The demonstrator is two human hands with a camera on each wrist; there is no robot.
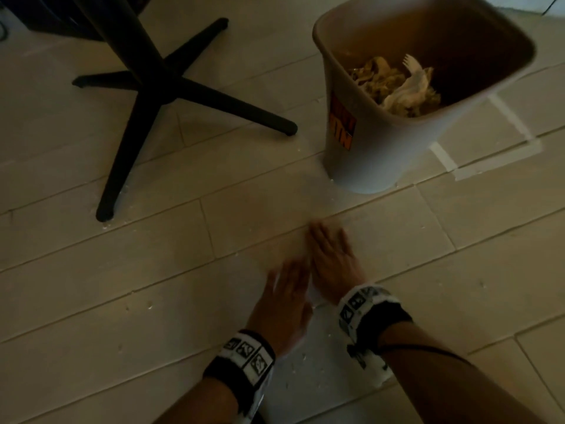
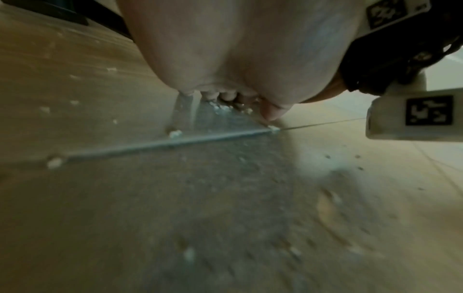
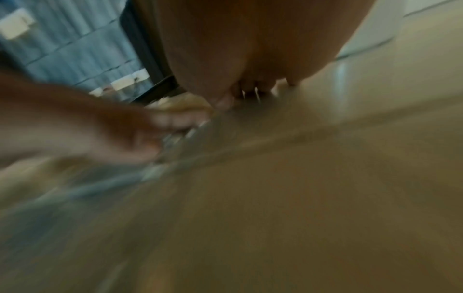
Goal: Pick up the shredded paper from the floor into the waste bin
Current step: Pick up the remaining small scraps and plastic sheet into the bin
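Observation:
Both my hands lie palm down on the pale plank floor [image 1: 153, 301], side by side, blurred by motion. The left hand [image 1: 289, 283] has its fingers straight, tips touching small white paper crumbs [image 2: 221, 108]. The right hand [image 1: 328, 249] lies flat just right of it, fingers pointing towards the waste bin [image 1: 373, 154]. A small white scrap [image 1: 315, 296] shows between the two hands. More crumbs [image 1: 301, 358] dot the floor near my left wrist. The beige bin, with an orange label, stands upright beyond the hands and holds shredded paper [image 1: 400, 87].
A black four-legged table base [image 1: 159, 84] stands at the upper left, one foot [image 1: 105, 214] left of my hands. White tape lines [image 1: 443, 156] mark the floor right of the bin. Scattered paper bits [image 2: 53, 162] lie along a floor seam.

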